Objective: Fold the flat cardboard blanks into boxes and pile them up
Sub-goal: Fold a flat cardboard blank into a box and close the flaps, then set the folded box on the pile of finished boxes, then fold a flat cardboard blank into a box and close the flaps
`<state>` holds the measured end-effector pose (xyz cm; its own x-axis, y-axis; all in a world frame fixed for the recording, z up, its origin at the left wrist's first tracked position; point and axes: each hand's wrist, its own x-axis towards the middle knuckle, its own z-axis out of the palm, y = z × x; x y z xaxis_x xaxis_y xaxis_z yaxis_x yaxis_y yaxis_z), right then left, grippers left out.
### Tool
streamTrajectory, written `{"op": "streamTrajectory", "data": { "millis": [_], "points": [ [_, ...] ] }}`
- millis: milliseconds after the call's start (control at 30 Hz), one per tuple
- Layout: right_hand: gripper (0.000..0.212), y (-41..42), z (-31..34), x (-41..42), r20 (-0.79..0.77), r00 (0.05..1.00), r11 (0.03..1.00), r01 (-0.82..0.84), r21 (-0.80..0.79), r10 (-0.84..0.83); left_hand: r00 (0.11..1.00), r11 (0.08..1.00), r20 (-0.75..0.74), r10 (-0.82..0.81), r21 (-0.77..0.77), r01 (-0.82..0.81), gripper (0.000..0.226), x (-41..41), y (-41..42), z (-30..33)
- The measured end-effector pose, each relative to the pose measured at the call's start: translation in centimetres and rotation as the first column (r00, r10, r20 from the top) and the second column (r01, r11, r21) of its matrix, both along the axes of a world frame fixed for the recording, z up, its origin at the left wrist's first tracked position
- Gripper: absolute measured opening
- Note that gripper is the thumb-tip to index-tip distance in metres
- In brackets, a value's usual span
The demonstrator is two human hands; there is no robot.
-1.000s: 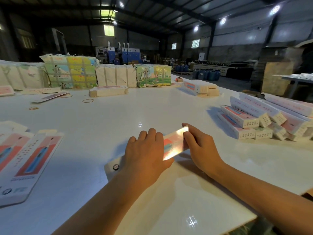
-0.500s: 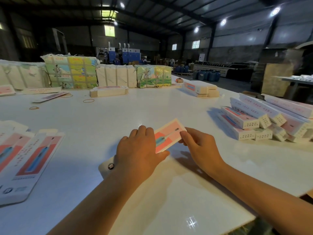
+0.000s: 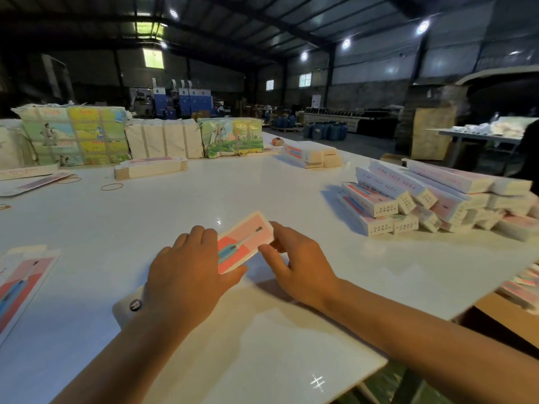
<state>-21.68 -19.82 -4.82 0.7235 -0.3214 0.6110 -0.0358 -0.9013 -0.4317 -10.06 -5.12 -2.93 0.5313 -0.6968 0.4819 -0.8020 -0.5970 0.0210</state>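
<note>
The white table (image 3: 262,182) has bare room ahead of the hands and its near edge close under the forearms, with the pile (image 3: 431,199) of finished boxes off to the right and flat blanks (image 3: 20,281) at the left. The blank (image 3: 245,243) in work lies mid-table, tilted up at its far end; it looks light, thin and easily creased, so best held along its long edges. The left hand (image 3: 186,275) curls over its near part, thumb along the edge, while the right hand (image 3: 300,263) pinches its far right corner with bent fingers.
</note>
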Motion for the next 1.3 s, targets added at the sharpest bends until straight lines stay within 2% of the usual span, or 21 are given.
{"op": "streamTrajectory", "data": {
  "millis": [133, 200, 267, 367, 433, 533, 600, 633, 733, 800, 900, 1000, 1067, 1133, 1200, 1300],
  "points": [
    [0.047, -0.1, 0.6, -0.6, 0.041, 0.998, 0.998, -0.048, -0.037, 0.049, 0.984, 0.992, -0.161, -0.083, -0.11, 0.065, 0.065, 0.9, 0.2, -0.2],
    [0.06, 0.0, 0.8, -0.7, 0.061, 0.995, 0.99, -0.074, -0.118, 0.081, 0.995, 0.999, -0.088, -0.035, 0.005, 0.036, 0.063, 1.6, 0.2, -0.1],
    [0.069, 0.0, 0.8, -0.6, 0.042, 0.99, 0.963, -0.118, -0.242, 0.132, 0.993, 0.993, -0.105, -0.045, 0.103, 0.056, 0.077, 2.2, 0.2, -0.1],
    [0.064, -0.4, 0.6, -0.3, -0.02, 0.989, 0.909, -0.143, -0.392, 0.147, 0.975, 0.986, -0.178, -0.137, 0.068, 0.15, 0.085, 2.5, 0.3, -0.4],
    [0.062, -0.7, 0.5, 0.0, -0.077, 0.983, 0.88, -0.185, -0.437, 0.168, 0.975, 0.981, -0.146, -0.167, 0.078, 0.18, 0.082, 2.6, 0.5, -0.8],
    [0.061, -1.1, 0.5, 0.3, -0.109, 0.975, 0.851, -0.223, -0.476, 0.195, 0.973, 0.972, 0.024, -0.231, 0.044, 0.23, 0.073, 3.4, 0.4, -1.4],
    [0.056, -2.2, 0.9, -0.1, -0.062, 0.986, 0.847, -0.163, -0.506, 0.152, 0.957, 0.958, 0.16, -0.242, -0.113, 0.262, 0.068, 3.4, 0.4, -1.5],
    [0.054, -3.0, 1.5, -0.5, -0.022, 0.995, 0.86, -0.097, -0.502, 0.099, 0.953, 0.944, 0.183, -0.242, -0.182, 0.274, 0.068, 3.0, 0.4, -1.4],
    [0.05, -6.6, 4.2, -1.6, 0.097, 0.981, 0.924, 0.19, -0.331, -0.166, 0.943, 0.914, 0.117, -0.313, -0.231, 0.332, 0.07, 1.4, 0.0, -2.0],
    [0.044, -10.2, 6.5, -2.5, 0.109, 0.924, 0.897, 0.381, -0.224, -0.366, 0.933, 0.911, 0.021, -0.36, -0.206, 0.356, 0.062, 0.7, -0.4, -2.9],
    [0.031, -15.7, 9.3, -4.5, 0.197, 0.798, 0.8, 0.593, -0.09, -0.569, 0.897, 0.92, -0.229, -0.378, -0.206, 0.334, 0.045, 0.5, -0.7, -3.3],
    [0.032, -19.9, 10.3, -6.5, 0.224, 0.636, 0.657, 0.754, 0.026, -0.739, 0.883, 0.908, -0.233, -0.407, -0.21, 0.363, 0.033, 1.3, -0.9, -3.8],
    [0.035, -22.0, 9.8, -7.7, 0.119, 0.541, 0.549, 0.835, 0.041, -0.832, 0.887, 0.897, -0.186, -0.422, -0.226, 0.38, 0.041, 1.6, -1.2, -4.0],
    [0.034, -23.6, 8.8, -8.8, -0.095, 0.451, 0.453, 0.891, 0.001, -0.887, 0.893, 0.896, -0.164, -0.419, -0.238, 0.376, 0.032, 1.6, -1.4, -4.2],
    [0.028, -24.1, 7.6, -9.4, -0.263, 0.37, 0.389, 0.921, -0.024, -0.891, 0.9, 0.901, -0.162, -0.405, -0.235, 0.364, 0.034, 1.5, -1.4, -4.2],
    [0.026, -24.1, 6.5, -9.2, -0.264, 0.33, 0.369, 0.923, -0.112, -0.906, 0.902, 0.906, -0.169, -0.397, -0.227, 0.357, 0.036, 1.0, -1.4, -3.7]
  ]
}}
